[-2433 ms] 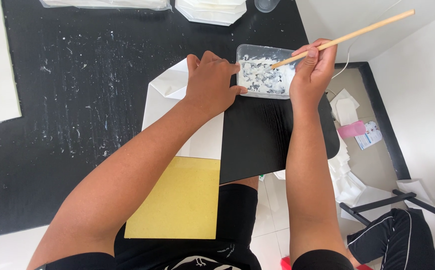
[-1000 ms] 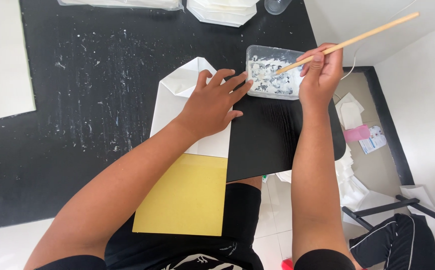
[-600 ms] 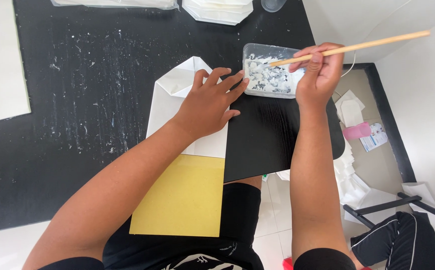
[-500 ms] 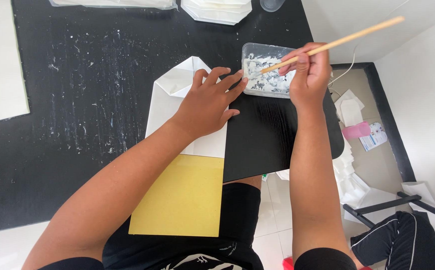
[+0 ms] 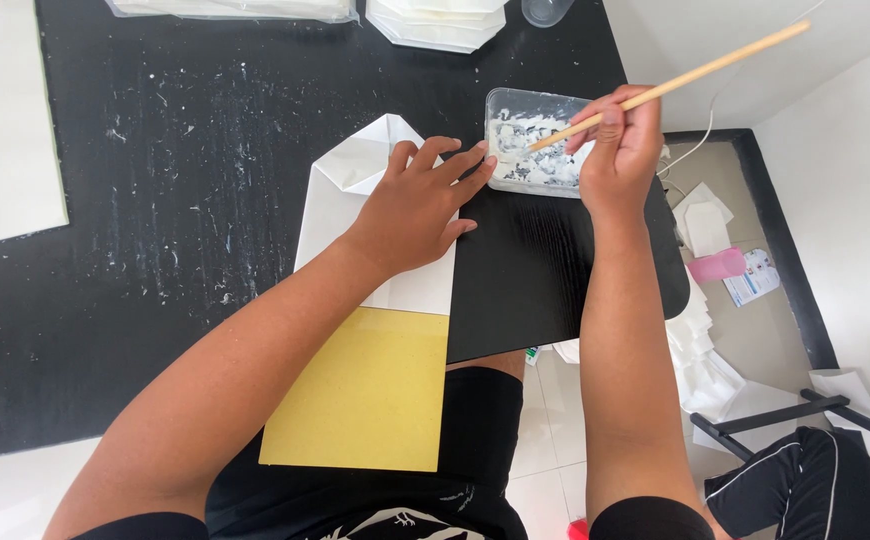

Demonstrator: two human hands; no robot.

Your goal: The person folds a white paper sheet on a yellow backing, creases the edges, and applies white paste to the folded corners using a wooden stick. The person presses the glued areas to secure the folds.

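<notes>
White folded paper (image 5: 355,190) lay flat under the left hand (image 5: 415,205), palm down, fingers spread and pressing, fingertips pointing toward the tub (image 5: 535,150). Clear plastic, that tub, smeared inside with white paste, just beyond the left fingertips and directly under the right hand (image 5: 620,150). Closed around a wooden stick (image 5: 685,75), the right hand, pinching it low; lower tip dipped into the tub, upper end slanting up and away to the right. Hands close but not touching, the tub corner between them.

Below the left wrist, a yellow sheet (image 5: 370,395), overlapping the paper's near edge and hanging off the table's edge over the lap. Everything on a black table (image 5: 155,230), speckled with white flecks to the left of the left forearm. Beyond both hands, at the far edge, a stack of folded white pieces (image 5: 435,20) and a clear bag (image 5: 225,8). Far left of the left arm, a large white sheet (image 5: 0,120). To the right of the right forearm, down on the floor, scattered white paper scraps (image 5: 705,225) and a pink item (image 5: 717,265).
</notes>
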